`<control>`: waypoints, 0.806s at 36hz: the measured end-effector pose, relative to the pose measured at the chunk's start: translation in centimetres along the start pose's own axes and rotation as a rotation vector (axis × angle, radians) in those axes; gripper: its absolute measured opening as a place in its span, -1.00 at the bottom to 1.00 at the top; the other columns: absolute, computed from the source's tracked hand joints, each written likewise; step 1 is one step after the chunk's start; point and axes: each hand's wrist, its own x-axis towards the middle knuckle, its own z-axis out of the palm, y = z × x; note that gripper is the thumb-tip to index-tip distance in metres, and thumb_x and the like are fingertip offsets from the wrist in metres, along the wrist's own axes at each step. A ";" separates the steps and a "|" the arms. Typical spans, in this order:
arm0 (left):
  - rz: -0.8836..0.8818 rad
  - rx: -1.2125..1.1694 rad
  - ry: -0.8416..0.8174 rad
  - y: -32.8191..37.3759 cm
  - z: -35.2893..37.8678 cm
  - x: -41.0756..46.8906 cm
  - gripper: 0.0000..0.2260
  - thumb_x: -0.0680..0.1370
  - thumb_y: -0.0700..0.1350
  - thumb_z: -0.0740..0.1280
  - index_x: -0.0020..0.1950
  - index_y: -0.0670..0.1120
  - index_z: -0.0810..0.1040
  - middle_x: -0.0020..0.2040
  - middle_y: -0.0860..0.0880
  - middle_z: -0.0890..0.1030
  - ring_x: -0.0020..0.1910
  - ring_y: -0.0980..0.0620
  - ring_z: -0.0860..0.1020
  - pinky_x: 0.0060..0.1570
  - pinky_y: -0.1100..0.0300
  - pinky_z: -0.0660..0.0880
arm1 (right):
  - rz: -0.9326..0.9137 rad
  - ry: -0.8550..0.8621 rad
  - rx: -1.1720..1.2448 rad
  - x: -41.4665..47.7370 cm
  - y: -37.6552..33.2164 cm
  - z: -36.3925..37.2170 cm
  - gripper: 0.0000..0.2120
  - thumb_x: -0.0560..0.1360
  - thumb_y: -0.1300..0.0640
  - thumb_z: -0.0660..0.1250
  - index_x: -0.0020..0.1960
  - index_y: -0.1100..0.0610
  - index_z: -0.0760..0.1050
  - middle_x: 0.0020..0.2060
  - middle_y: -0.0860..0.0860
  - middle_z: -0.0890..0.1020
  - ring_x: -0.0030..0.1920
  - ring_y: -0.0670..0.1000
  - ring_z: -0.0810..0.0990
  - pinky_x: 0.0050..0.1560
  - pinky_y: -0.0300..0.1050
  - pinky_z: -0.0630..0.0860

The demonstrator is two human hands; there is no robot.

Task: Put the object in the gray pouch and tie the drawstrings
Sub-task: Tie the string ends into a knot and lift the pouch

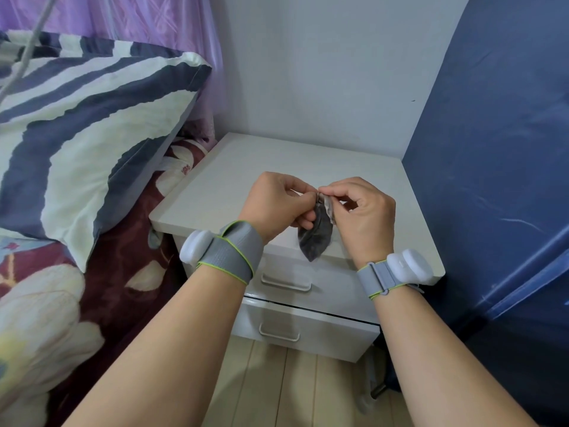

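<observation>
A small dark gray pouch (315,238) hangs in the air over the front edge of the white nightstand (234,180). My left hand (277,204) pinches the pouch's top from the left. From the right, my right hand (363,211) pinches the same top, and its fingertips touch those of the left hand. Something pale and shiny (328,208) shows at the pouch's mouth between the fingers; I cannot tell what it is. The drawstrings are hidden by my fingers.
The nightstand has two drawers with handles (286,285) below its top. A bed with a zebra-striped pillow (86,124) and a floral cover lies to the left. A dark blue panel (492,180) stands close on the right. A white wall is behind.
</observation>
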 end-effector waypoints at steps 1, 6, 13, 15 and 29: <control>-0.002 0.000 0.016 0.1 0.0 0.0 -0.91 0.50 -0.26 0.35 -0.13 -0.18 0.66 -0.49 -0.02 0.63 -0.51 0.03 0.60 -0.48 0.32 0.47 | 0.003 -0.010 0.002 0.1 0.0 -0.1 -0.87 0.39 0.31 0.45 -0.18 0.12 0.71 -0.26 -0.10 0.64 -0.23 -0.13 0.61 -0.23 -0.32 0.52; 0.055 0.085 0.131 -0.4 0.5 -0.1 -0.92 0.44 -0.19 0.40 -0.23 -0.09 0.68 -0.41 -0.03 0.65 -0.46 0.05 0.63 -0.38 0.23 0.54 | 0.041 -0.080 0.052 0.3 0.1 -0.7 -0.91 0.39 0.31 0.46 -0.17 0.15 0.71 -0.25 -0.02 0.67 -0.22 -0.09 0.63 -0.20 -0.32 0.54; 0.096 0.205 0.209 -0.6 0.3 -0.2 -0.92 0.34 -0.07 0.41 -0.29 0.03 0.70 -0.39 0.10 0.68 -0.32 0.04 0.67 -0.11 0.04 0.65 | 0.104 -0.173 0.099 0.5 0.5 -1.3 -0.86 0.39 0.31 0.47 -0.17 0.08 0.70 -0.25 -0.04 0.69 -0.22 -0.07 0.67 -0.13 -0.18 0.61; 0.098 0.194 0.227 -0.7 0.2 -0.3 -0.91 0.34 -0.12 0.39 -0.28 0.01 0.71 -0.36 0.05 0.70 -0.32 0.04 0.68 -0.12 0.04 0.66 | 0.133 -0.190 0.096 0.5 0.6 -1.4 -0.85 0.39 0.30 0.48 -0.18 0.07 0.70 -0.26 -0.05 0.69 -0.23 -0.06 0.67 -0.14 -0.14 0.62; 0.053 0.123 0.212 -1.1 -0.2 -0.1 -0.90 0.36 -0.19 0.39 -0.27 -0.07 0.70 -0.40 -0.03 0.69 -0.31 -0.02 0.70 -0.12 0.02 0.67 | 0.257 -0.208 0.112 0.3 0.4 -1.7 -0.89 0.41 0.24 0.49 -0.18 0.04 0.70 -0.29 -0.14 0.69 -0.24 -0.17 0.67 -0.13 -0.35 0.54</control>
